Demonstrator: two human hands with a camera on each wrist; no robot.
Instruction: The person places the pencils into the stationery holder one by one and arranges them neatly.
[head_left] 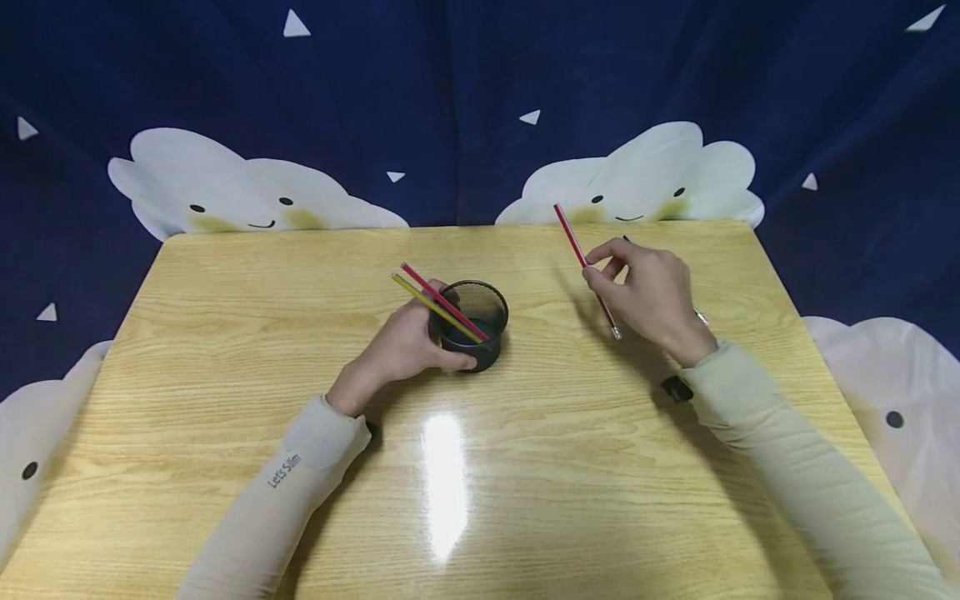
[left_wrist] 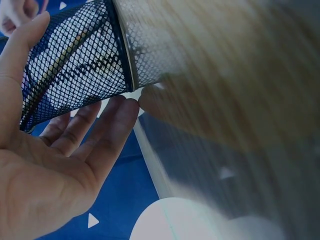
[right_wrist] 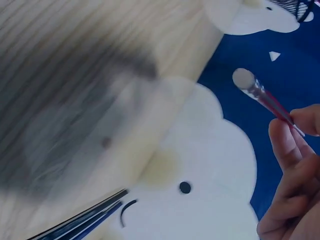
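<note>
My left hand [head_left: 408, 340] grips a black mesh pencil cup [head_left: 487, 357] from its left side, thumb in front and fingers behind. In the left wrist view the mesh wall [left_wrist: 80, 60] of the cup lies between thumb and fingertips. A red pencil [head_left: 427, 289] and a yellow pencil [head_left: 412, 288] lean leftward out of the cup. To the right, my right hand [head_left: 654, 287] pinches a red-and-white pencil [head_left: 570, 234] between thumb and fingers above the table. Its eraser end [right_wrist: 244, 78] points down toward me in the head view.
Several dark and blue sticks, perhaps pencils [right_wrist: 100, 218], lie on the table near my right hand, mostly hidden by it in the head view. The wooden table [head_left: 540, 492] ends at a dark blue curtain [head_left: 465, 108] with white clouds. A glare patch shines near the front.
</note>
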